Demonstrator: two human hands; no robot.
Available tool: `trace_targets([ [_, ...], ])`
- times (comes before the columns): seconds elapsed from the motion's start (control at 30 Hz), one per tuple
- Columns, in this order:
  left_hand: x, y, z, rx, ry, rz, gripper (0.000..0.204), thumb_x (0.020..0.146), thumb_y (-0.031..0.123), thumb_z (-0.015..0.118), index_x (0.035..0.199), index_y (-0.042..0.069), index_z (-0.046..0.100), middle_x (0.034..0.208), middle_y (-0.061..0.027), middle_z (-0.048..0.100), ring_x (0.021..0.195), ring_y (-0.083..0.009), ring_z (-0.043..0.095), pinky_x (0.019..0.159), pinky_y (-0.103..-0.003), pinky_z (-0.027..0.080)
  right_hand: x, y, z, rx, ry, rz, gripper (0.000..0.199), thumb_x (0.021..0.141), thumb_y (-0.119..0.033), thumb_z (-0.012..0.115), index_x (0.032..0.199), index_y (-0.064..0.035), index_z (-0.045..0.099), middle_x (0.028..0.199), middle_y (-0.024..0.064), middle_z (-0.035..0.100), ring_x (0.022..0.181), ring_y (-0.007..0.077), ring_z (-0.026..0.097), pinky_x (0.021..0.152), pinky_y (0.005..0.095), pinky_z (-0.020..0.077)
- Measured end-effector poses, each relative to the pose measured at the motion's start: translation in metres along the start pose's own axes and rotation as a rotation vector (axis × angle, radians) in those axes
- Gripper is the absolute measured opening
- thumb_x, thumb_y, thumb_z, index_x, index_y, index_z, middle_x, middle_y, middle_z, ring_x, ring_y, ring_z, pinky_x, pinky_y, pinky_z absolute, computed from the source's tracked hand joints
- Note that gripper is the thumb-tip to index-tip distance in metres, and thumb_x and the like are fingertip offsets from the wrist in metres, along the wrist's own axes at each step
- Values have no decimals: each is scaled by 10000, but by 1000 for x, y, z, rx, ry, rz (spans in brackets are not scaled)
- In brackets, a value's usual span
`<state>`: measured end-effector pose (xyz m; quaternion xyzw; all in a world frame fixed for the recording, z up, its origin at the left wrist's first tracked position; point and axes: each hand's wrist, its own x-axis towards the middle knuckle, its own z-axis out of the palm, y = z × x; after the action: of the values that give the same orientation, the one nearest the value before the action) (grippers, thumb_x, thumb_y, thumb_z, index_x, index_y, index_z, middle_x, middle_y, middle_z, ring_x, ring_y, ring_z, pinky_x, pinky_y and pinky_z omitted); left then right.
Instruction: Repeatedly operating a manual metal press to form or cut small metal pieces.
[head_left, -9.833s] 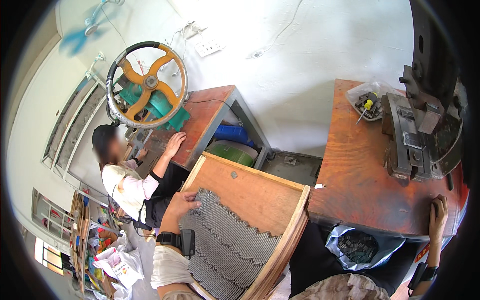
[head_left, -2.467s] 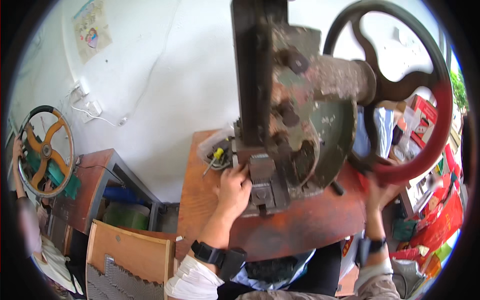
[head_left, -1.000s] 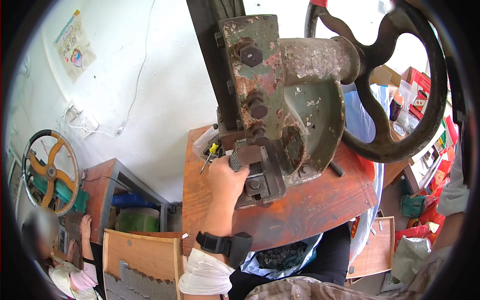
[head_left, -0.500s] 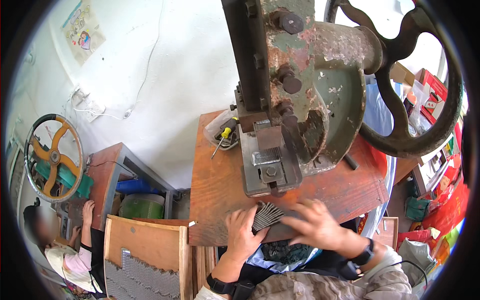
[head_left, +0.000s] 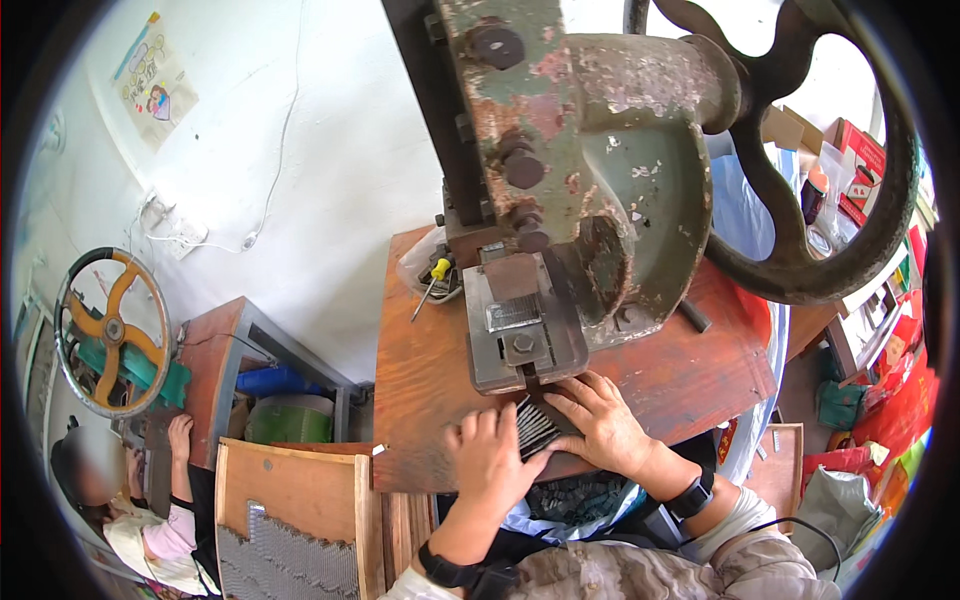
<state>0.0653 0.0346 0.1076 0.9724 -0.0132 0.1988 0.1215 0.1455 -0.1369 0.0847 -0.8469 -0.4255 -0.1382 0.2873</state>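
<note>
A bundle of thin, dark metal strips (head_left: 535,428) lies at the table's front edge, just below the press's base plate. My left hand (head_left: 488,452) closes on its left side, fingers curled and thumb along the near end. From the other side my right hand (head_left: 605,425) holds the bundle, its thumb near the left thumb and its fingers reaching over the far end, close to the base plate. On the press bed (head_left: 483,365), a small ridged metal piece (head_left: 514,313) lies under the ram, beside a bolted clamp (head_left: 522,347).
The worn green press (head_left: 640,190) carries a large handwheel (head_left: 780,275) at right. A yellow-handled screwdriver (head_left: 438,272) rests in a plastic tub. A wooden tray (head_left: 300,480) with rows of metal pieces stands lower left. Beyond it, another person (head_left: 150,530) sits by a second wheel (head_left: 112,328).
My right hand, blurred and apart from the bundle before, has come onto its right side. The bundle has turned and sits nearer the press. The whole view has shifted slightly.
</note>
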Motion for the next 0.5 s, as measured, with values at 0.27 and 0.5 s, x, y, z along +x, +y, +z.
trace_targets([
  [0.27, -20, -16, 20, -682, 221, -341, 414, 820, 348, 689, 1026, 13, 560, 817, -132, 585, 776, -276, 576, 669, -408, 445, -4, 3, 1, 216, 124, -24, 503, 679, -267, 767, 1114, -56, 628, 1170, 157, 575, 1111, 376, 500, 944, 445, 444],
  [0.5, -47, -7, -20, -2349, 1, -957, 549, 854, 582, 499, 1006, 59, 571, 792, -67, 492, 739, -197, 451, 691, -358, 387, -8, 13, -1, 200, 156, -41, 397, 682, -214, 766, 1014, -29, 654, 1062, 147, 605, 1043, 357, 526, 894, 436, 464],
])
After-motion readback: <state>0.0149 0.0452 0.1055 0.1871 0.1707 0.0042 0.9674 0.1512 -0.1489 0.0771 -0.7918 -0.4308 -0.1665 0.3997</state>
